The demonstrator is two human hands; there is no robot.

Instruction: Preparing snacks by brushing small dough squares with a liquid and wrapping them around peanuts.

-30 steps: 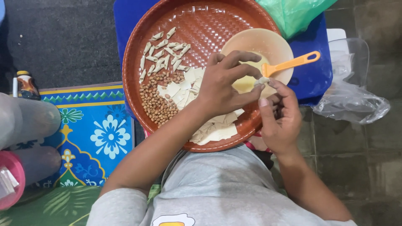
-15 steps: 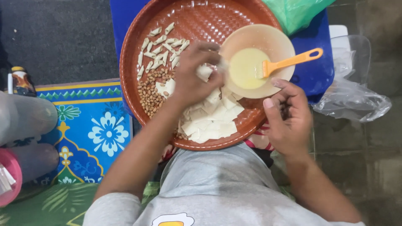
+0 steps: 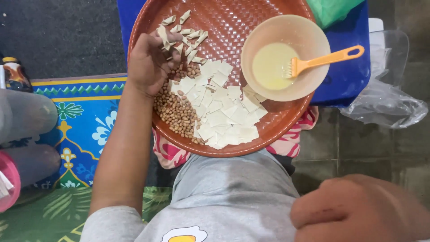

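A round brown woven tray (image 3: 251, 27) rests on my lap. On it lie a pile of peanuts (image 3: 177, 114), several flat white dough squares (image 3: 224, 116) and a cluster of rolled dough pieces (image 3: 190, 36) at the upper left. My left hand (image 3: 148, 62) hovers over the tray's left side with fingers curled. One rolled piece touches its fingertips, and whether it is gripped is unclear. My right hand (image 3: 358, 208) is low at the bottom right, close to the camera and blurred, its fingers tucked out of sight. A beige bowl (image 3: 309, 36) of pale liquid holds an orange brush (image 3: 327, 58).
A blue surface (image 3: 349, 76) lies under the tray's far side, with a green bag (image 3: 333, 9) on it. A crumpled clear plastic bag (image 3: 385, 103) lies on the tiled floor at right. A patterned blue-green mat (image 3: 85, 121), a small bottle (image 3: 13, 74) and another person's legs (image 3: 24, 116) are at left.
My left hand has moved from the bowl area across the tray to the rolled pieces at the upper left. My right hand has dropped away from the bowl toward my lap.
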